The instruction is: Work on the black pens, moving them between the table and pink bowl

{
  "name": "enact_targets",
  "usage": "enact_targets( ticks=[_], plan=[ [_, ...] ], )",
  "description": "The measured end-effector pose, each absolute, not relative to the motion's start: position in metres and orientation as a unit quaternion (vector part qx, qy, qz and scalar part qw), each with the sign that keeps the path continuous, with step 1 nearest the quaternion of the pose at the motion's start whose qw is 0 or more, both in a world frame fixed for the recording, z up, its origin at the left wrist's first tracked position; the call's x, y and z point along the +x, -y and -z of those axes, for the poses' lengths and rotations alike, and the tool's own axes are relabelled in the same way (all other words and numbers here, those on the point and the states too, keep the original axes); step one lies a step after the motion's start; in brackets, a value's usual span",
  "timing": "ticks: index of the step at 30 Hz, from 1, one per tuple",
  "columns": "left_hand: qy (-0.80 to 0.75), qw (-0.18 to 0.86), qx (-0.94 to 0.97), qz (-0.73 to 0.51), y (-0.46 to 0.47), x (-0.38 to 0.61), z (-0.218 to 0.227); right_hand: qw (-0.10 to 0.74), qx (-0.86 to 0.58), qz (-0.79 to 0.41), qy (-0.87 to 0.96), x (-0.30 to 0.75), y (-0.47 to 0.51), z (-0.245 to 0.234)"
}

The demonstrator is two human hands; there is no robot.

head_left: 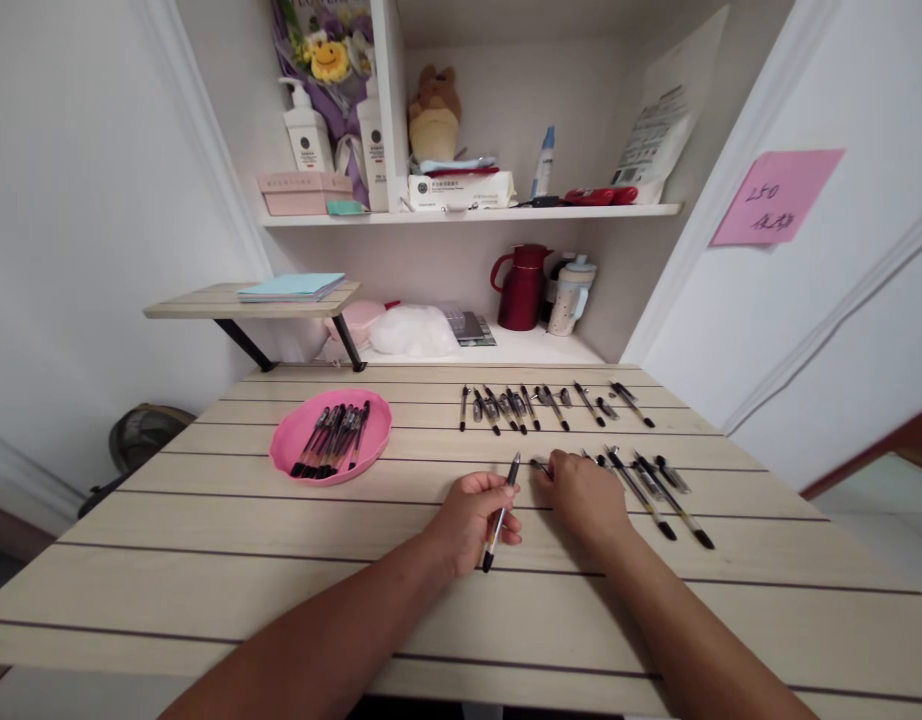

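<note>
Between the thumb and fingers of my left hand [476,515] is a gel pen [497,525], its bare tip pointing up and away and its black end down. Close by on the right, my right hand [587,492] is closed, palm down, low over the table. A small dark piece [539,466], which looks like a pen cap, sticks out at its fingertips. To the right of that hand lie uncapped pens [645,495] and loose caps [671,473]. Farther back, a row of several more pens [528,408] and caps [606,408] lies on the slatted table [401,620].
A pink dish [281,465] with several capped pens [333,440] stands on the left. Behind it is a small raised shelf [198,302] with blue paper [292,287]. A red jug [522,288] and a pale cup [572,297] stand in the back cubby.
</note>
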State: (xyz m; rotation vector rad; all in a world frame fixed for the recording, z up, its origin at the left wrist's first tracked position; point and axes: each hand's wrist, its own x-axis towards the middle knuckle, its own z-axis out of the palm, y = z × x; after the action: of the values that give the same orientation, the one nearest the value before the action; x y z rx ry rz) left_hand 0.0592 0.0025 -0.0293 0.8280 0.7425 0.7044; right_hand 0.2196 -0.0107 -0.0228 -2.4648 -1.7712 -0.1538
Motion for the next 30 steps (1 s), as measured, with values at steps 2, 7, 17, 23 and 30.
enact_targets(
  ticks=[2, 7, 17, 23, 30],
  plan=[
    [-0.344, 0.792, 0.388, -0.324, -0.003, 0.059, 0.03, 0.05, -0.816, 0.057, 0.573, 0.22, 0.011, 0.023],
    [-0.336, 0.791, 0.402, -0.315, -0.003, 0.06, 0.033, 0.166, -0.807, 0.0, 0.566, 0.219, 0.012, 0.013],
    [-0.348, 0.773, 0.424, -0.318, 0.0, 0.063, 0.032, 0.553, -0.593, -0.395, 0.431, 0.193, 0.009, 0.013],
    [-0.326, 0.786, 0.427, -0.307, 0.0, 0.063, 0.032, 0.572, -0.525, -0.47, 0.42, 0.194, 0.012, 0.016],
    [-0.262, 0.826, 0.404, -0.292, -0.001, 0.06, 0.032, 0.569, -0.464, -0.554, 0.393, 0.199, 0.016, 0.016]
  ],
)
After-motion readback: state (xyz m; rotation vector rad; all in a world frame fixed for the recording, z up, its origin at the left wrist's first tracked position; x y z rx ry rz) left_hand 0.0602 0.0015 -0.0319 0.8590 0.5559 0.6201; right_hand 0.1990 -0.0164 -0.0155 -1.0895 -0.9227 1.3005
